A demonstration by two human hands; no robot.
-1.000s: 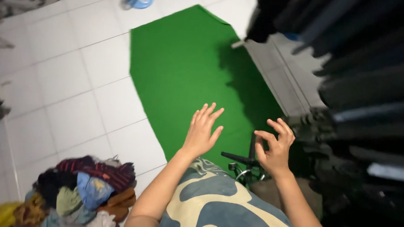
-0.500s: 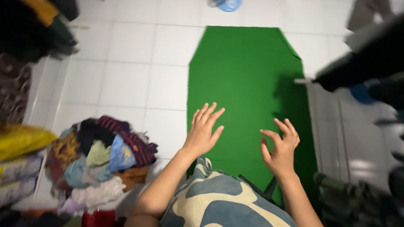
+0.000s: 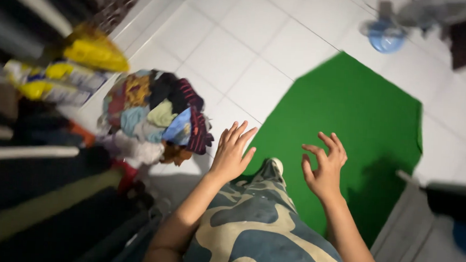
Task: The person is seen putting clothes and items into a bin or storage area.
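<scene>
Left hand: I see the left hand (image 3: 232,153) raised in front of the body, palm down, fingers straight and lightly spread. It is released and grasps nothing.

Right hand: I see the right hand (image 3: 323,166) held level with the left, well apart from it. Its fingers are curled inward like a loose claw but are not closed. It holds nothing.

Nearest item, left side: a pile of clothes (image 3: 155,114) lies on the floor to the left of the left hand. It is mixed in colour: dark red stripes, light blue, pale green, white and orange. I read the hand as near the pile, above floor level and not touching it.

Nearest item, right side: a green mat (image 3: 348,120) lies flat on the floor. In this view both hands sit over its near edge; no contact is visible.

Floor: white tile (image 3: 236,58) surrounds the mat and the pile.

Body: patterned trousers (image 3: 244,226) in blue-grey and cream fill the lower centre. A shoe tip (image 3: 276,164) shows between the two hands, at the mat edge.

Left margin: yellow bags (image 3: 92,51) and dark, blurred objects stand beside the pile. I cannot tell what the dark objects are.

Upper right: a blue round object (image 3: 386,37) stands on the tile beyond the mat; it is too blurred to identify.
</scene>
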